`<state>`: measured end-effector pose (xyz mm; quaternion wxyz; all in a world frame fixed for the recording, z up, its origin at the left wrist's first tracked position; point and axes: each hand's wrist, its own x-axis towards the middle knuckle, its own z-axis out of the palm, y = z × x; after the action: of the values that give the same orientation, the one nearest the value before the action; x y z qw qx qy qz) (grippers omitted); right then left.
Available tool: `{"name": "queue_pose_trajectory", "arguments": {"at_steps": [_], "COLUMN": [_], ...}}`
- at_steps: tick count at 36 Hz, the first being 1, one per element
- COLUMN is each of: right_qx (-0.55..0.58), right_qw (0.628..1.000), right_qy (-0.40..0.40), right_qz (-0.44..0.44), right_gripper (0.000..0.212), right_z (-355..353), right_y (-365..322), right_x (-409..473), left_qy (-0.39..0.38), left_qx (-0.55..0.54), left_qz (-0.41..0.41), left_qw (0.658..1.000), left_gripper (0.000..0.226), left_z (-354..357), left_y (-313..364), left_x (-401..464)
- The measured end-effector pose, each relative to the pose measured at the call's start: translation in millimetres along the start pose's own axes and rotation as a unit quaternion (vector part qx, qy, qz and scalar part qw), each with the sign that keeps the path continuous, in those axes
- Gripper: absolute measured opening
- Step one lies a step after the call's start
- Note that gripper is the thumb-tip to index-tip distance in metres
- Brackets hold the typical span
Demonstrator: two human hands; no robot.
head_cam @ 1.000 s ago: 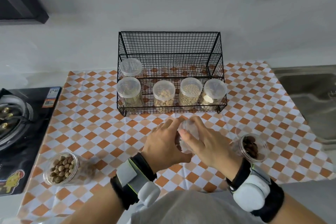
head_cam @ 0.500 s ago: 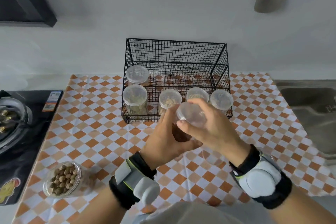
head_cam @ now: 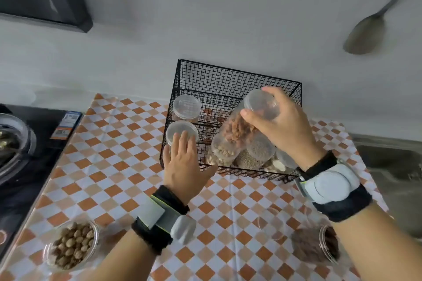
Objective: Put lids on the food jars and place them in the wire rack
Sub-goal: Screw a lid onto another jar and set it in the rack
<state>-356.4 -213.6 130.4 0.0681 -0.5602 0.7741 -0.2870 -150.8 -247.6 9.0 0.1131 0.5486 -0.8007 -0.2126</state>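
**Lowering the lidded jar into the rack**

Right hand [head_cam: 283,128] wrapped round the lid end of the tilted jar [head_cam: 242,130], above the rack [head_cam: 228,80]. Left hand [head_cam: 185,166] flat, empty, at the rack's front. Best righted first, then set into the free back row, clear of the jars beneath.

Sticker [head_cam: 67,125] on the stove [head_cam: 34,143], print illegible.

One head-worn camera looks forward and down, close over the checkered counter [head_cam: 127,166].
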Motion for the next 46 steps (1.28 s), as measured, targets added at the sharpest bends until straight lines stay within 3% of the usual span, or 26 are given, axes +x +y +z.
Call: {"name": "queue_pose_trajectory", "arguments": {"at_steps": [6, 11, 16, 26, 46], "right_qx": [-0.011, -0.019, -0.034, -0.060, -0.129], "right_qw": [1.000, 1.000, 0.999, 0.998, 0.990], "right_qy": [0.013, 0.017, 0.014, -0.012, -0.058], "right_qz": [0.012, 0.015, 0.020, 0.024, 0.001], "right_gripper": [0.076, 0.078, 0.079, 0.079, 0.069], "right_z": [9, 20, 33, 56, 91], "right_y": [-3, -2, 1, 10, 21], "right_x": [31, 51, 65, 83, 91], "left_qy": [0.013, 0.095, 0.142, 0.195, 0.238], "left_qx": [0.009, -0.010, -0.040, -0.008, 0.004], "left_qz": [-0.006, 0.005, -0.019, -0.033, -0.037], "left_qw": [1.000, 0.995, 0.989, 0.980, 0.971], "left_gripper": [0.088, 0.079, 0.052, 0.041, 0.041], "left_z": [4, 8, 12, 21, 36], "left_y": [-8, -11, -16, -21, -21], "left_x": [15, 31, 44, 55, 60]}}
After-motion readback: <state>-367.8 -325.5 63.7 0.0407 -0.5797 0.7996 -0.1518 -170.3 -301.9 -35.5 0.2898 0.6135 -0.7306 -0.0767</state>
